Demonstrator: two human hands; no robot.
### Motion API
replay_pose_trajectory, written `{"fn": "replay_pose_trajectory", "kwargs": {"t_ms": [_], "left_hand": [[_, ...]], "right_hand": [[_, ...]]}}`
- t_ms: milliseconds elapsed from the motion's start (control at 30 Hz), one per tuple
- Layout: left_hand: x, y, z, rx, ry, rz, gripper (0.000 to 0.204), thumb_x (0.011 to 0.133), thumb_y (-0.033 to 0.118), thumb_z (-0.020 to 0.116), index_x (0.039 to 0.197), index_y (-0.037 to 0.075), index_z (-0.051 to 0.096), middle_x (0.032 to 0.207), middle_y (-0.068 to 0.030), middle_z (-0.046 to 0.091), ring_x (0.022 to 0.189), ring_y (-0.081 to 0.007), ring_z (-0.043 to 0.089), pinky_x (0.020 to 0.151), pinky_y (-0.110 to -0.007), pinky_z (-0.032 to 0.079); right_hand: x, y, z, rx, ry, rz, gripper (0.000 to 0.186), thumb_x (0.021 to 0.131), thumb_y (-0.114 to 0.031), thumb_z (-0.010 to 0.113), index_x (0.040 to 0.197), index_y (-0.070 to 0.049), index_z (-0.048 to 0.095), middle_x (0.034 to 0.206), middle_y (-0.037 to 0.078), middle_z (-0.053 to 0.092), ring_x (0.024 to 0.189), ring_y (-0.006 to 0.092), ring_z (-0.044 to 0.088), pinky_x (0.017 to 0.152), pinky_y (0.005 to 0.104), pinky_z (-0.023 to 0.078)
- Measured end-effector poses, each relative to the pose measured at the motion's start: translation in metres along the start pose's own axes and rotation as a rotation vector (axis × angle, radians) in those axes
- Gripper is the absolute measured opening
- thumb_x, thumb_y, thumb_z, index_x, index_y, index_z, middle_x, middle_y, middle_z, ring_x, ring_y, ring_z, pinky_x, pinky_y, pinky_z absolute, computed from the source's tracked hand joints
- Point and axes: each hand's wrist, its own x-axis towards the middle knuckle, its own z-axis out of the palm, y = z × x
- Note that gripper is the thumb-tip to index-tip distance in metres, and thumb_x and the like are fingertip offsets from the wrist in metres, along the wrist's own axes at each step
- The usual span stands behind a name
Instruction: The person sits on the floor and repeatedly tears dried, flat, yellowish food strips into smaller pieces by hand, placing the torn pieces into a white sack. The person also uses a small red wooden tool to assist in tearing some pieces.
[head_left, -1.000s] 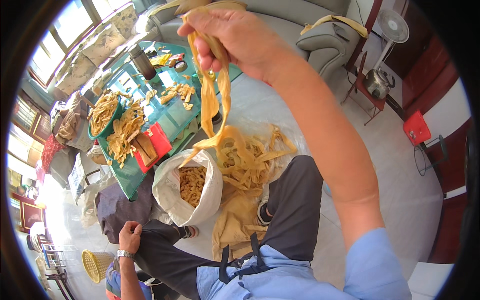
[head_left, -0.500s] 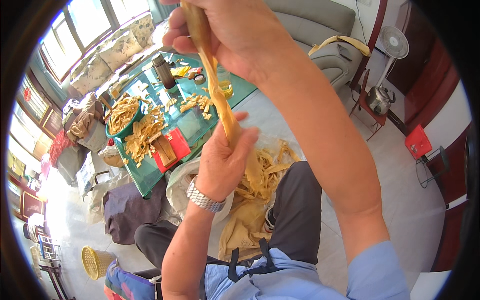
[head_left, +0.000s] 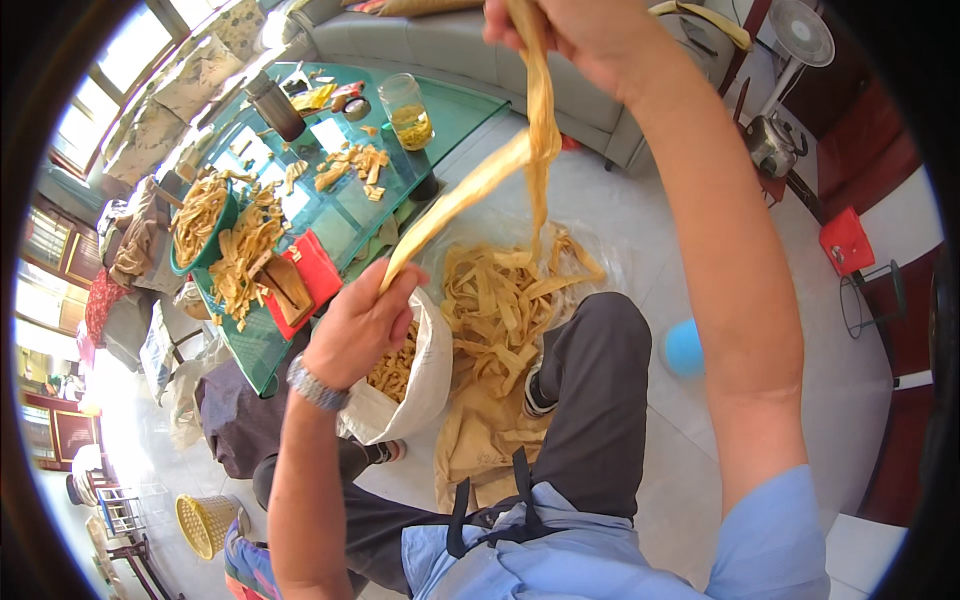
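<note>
My right hand [head_left: 560, 35] is raised at the top of the view, closed on a long, pale yellow dried strip [head_left: 535, 150] that hangs in folds from it. My left hand [head_left: 355, 320], with a watch on the wrist, grips a lower end of the strip, drawn diagonally down to the left. Below, a white woven sack [head_left: 425, 390] holds short pieces of the same material. Beside it a pile of long strips [head_left: 490, 320] lies on clear plastic, with a tan sack [head_left: 470, 460] underneath, between my feet.
A glass table [head_left: 260, 370] at the left bears a green bowl [head_left: 220, 235] of strips, a wooden tool [head_left: 285, 285] on red material, a glass mug [head_left: 405, 115] and a flask [head_left: 275, 105]. A grey sofa [head_left: 600, 130], a fan [head_left: 800, 35], a kettle [head_left: 770, 150] and a yellow basket [head_left: 200, 525] stand around.
My left hand has risen from my knee onto the strip, then moved left with its end. My right hand has shifted to the right, so the strip now spans between both hands.
</note>
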Motion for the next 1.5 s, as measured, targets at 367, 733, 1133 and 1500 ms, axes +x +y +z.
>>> {"fn": "replay_pose_trajectory", "kwargs": {"t_ms": [367, 733, 1133, 1500], "left_hand": [[-0.075, -0.023, -0.027, -0.131, -0.054, -0.27, 0.023, 0.108, 0.021, 0.049, 0.116, 0.003, 0.06, 0.068, 0.003, 0.044, 0.054, -0.0063, 0.042, 0.05, -0.021, 0.038], [-0.119, 0.031, -0.039, 0.301, -0.298, 0.017, 0.023, 0.103, 0.014, 0.056, 0.122, 0.001, 0.061, 0.072, 0.0008, 0.058, 0.063, -0.0094, 0.053, 0.059, -0.026, 0.045], [-0.125, 0.008, -0.058, 0.461, -0.246, -0.061, 0.027, 0.102, 0.027, 0.055, 0.11, 0.002, 0.059, 0.091, -0.0235, 0.067, 0.087, -0.044, 0.065, 0.077, -0.048, 0.051], [-0.093, -0.049, -0.099, 0.244, -0.223, 0.02, 0.04, 0.104, 0.04, 0.054, 0.096, 0.002, 0.058, 0.081, -0.0183, 0.062, 0.077, -0.0342, 0.06, 0.072, -0.044, 0.048]], "right_hand": [[-0.042, 0.109, -0.021, -0.719, -0.01, 0.299, 0.045, 0.099, -0.044, 0.059, 0.091, -0.001, 0.07, 0.075, 0.006, 0.066, 0.069, 0.0118, 0.063, 0.069, 0.0277, 0.052], [-0.118, 0.066, 0.131, -0.031, -0.808, -0.031, 0.059, 0.091, -0.037, 0.074, 0.137, -0.005, 0.053, 0.126, 0.013, 0.061, 0.113, 0.0217, 0.062, 0.101, 0.0338, 0.049], [-0.127, 0.085, 0.185, -0.11, -1.132, 0.507, 0.034, 0.101, -0.033, 0.06, 0.115, -0.002, 0.057, 0.093, 0.012, 0.066, 0.077, 0.0267, 0.064, 0.073, 0.04, 0.051], [-0.085, 0.121, 0.193, -0.227, -1.0, 0.342, 0.027, 0.101, -0.029, 0.059, 0.088, -0.005, 0.064, 0.072, 0.006, 0.062, 0.066, 0.0179, 0.059, 0.062, 0.0323, 0.047]]}}
